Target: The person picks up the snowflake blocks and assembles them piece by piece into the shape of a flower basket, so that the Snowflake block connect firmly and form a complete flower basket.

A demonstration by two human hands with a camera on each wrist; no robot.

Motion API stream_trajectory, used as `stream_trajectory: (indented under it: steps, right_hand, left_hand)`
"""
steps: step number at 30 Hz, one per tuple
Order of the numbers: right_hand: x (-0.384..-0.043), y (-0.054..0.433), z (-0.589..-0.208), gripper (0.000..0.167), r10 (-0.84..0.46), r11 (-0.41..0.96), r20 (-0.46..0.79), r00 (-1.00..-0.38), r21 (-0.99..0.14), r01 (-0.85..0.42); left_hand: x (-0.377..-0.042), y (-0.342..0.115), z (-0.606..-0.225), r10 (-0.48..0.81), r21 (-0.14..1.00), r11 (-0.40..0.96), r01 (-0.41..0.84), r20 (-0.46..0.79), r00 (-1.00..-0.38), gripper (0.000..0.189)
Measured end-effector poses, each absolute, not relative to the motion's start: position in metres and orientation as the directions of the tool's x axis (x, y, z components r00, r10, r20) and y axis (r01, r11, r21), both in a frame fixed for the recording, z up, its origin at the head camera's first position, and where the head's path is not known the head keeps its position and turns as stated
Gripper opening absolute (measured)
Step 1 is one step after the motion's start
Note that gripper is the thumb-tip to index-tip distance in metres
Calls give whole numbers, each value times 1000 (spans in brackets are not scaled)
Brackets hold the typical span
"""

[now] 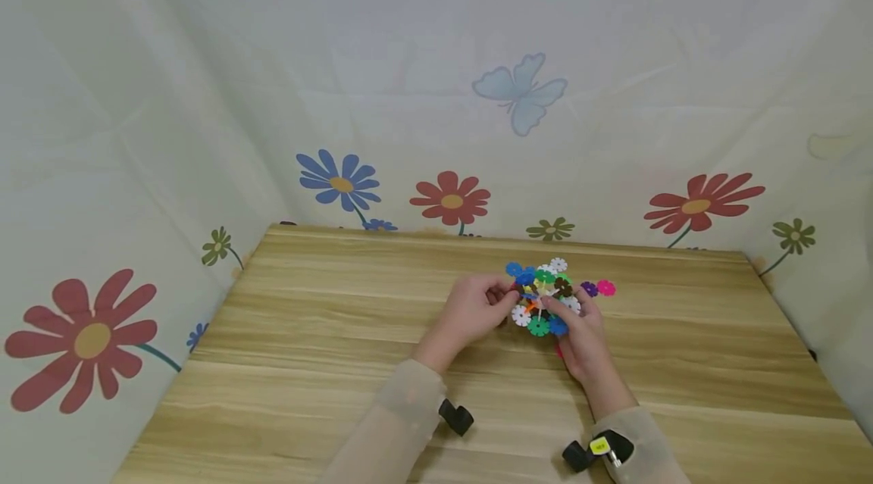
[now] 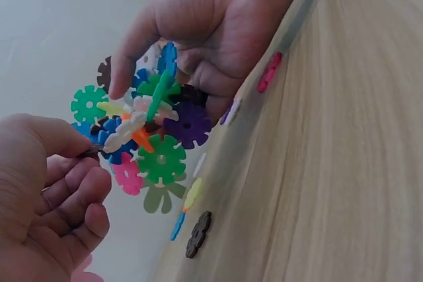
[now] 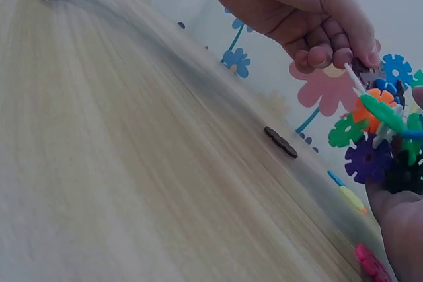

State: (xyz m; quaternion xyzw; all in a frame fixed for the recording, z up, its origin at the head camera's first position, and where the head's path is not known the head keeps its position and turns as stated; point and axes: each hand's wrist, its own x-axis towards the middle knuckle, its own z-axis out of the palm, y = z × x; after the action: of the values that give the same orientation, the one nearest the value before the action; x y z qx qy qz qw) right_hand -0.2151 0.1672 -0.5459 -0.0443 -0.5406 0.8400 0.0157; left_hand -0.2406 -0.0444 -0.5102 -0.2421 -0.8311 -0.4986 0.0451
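Note:
Both hands meet at a colourful cluster of interlocking snowflake discs (image 1: 539,325), joined edge to edge at many angles. My right hand (image 1: 586,340) grips it from the right, with the thumb over the near side. At the cluster's left edge, my left hand (image 1: 470,310) pinches a dark brown snowflake disc (image 3: 365,72) between thumb and fingertips. The left wrist view shows that disc right beside blue pieces, with a green disc (image 2: 161,159), a purple disc (image 2: 187,125) and a pink disc (image 2: 128,174) nearby on the cluster. The cluster's inner joints are partly hidden.
On the wood-grain table (image 1: 307,317) lie loose discs: a dark brown one (image 2: 199,234), a yellow one (image 2: 194,193) and a pink one (image 2: 269,72). A pale curtain (image 1: 382,75) printed with flowers hangs behind and beside the table. Each wrist wears a black camera mount (image 1: 457,417).

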Motion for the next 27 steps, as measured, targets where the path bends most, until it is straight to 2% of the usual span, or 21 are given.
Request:
stream_trajectory:
  steps: [7, 11, 13, 16, 20, 22, 27]
  right_hand:
    - [-214, 168, -547, 18, 22, -404, 6, -1000, -915, -14]
    - [-213, 167, -547, 14, -16, -344, 36, -999, -939, -28]
    - [-212, 166, -546, 20, -45, -272, 31, -999, -962, -18]
    - [-211, 161, -544, 37, -89, -141, -1, -996, -990, 13]
    - [-209, 152, -541, 54, -120, 18, -43, -992, -999, 41]
    - [-209, 149, -542, 58, -141, 58, -41, -989, -998, 34]
    - [-211, 150, -548, 55, -188, 62, 5, -982, -998, -17]
  left_hand:
    - [-243, -48, -513, 287, 869, 326, 373, 285, -915, 12]
    - [-245, -53, -511, 212, 870, 366, 330, 268, -940, 15]
    - [-248, -58, -512, 168, 842, 432, 323, 276, -946, 16]
    - [-254, -68, -513, 131, 801, 516, 304, 277, -952, 17]
    - [-262, -86, -516, 107, 774, 575, 264, 249, -963, 19]
    - [-266, -96, -518, 90, 767, 593, 244, 238, -967, 19]
    - [-274, -120, -526, 39, 762, 616, 200, 224, -974, 19]
